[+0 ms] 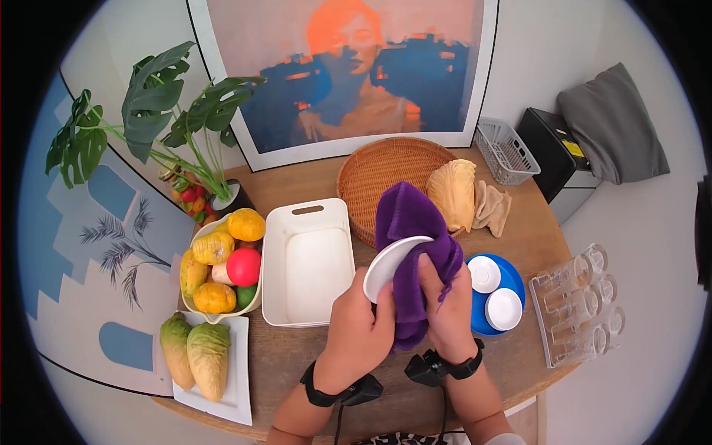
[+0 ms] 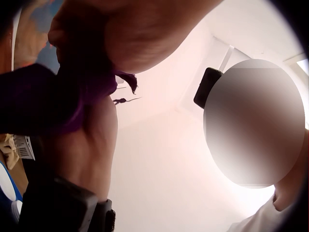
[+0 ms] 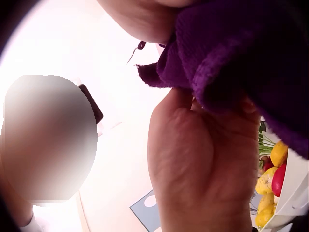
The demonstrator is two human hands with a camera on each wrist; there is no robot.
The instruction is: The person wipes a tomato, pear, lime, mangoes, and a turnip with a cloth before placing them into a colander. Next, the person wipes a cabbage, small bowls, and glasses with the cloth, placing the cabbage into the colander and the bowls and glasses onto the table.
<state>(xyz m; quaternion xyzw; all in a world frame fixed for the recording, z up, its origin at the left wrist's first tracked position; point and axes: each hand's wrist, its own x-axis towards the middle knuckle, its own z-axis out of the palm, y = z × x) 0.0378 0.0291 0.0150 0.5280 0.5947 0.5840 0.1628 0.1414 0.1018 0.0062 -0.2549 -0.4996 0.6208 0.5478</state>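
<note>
A white dish point(image 1: 383, 268) is held tilted over the table's front part, its left side gripped by the left hand point(image 1: 359, 331), thumb on the near face. The right hand point(image 1: 449, 310) pinches a purple cloth point(image 1: 406, 215) against the dish's right part, and the cloth hangs above and below the fingers. In the left wrist view the purple cloth point(image 2: 43, 99) lies between both hands. From the right wrist the cloth point(image 3: 217, 53) hides most of the fingers and the dish.
Left: a bowl of fruit point(image 1: 245, 266), a plate point(image 1: 240, 368) with two cabbages, a white bin point(image 1: 309, 259). Behind: a wicker tray point(image 1: 363, 174), tan cloths point(image 1: 452, 194), a grey basket point(image 1: 509, 152). Right: a blue tray point(image 1: 513, 279) with two white dishes, a rack point(image 1: 541, 319) of glasses.
</note>
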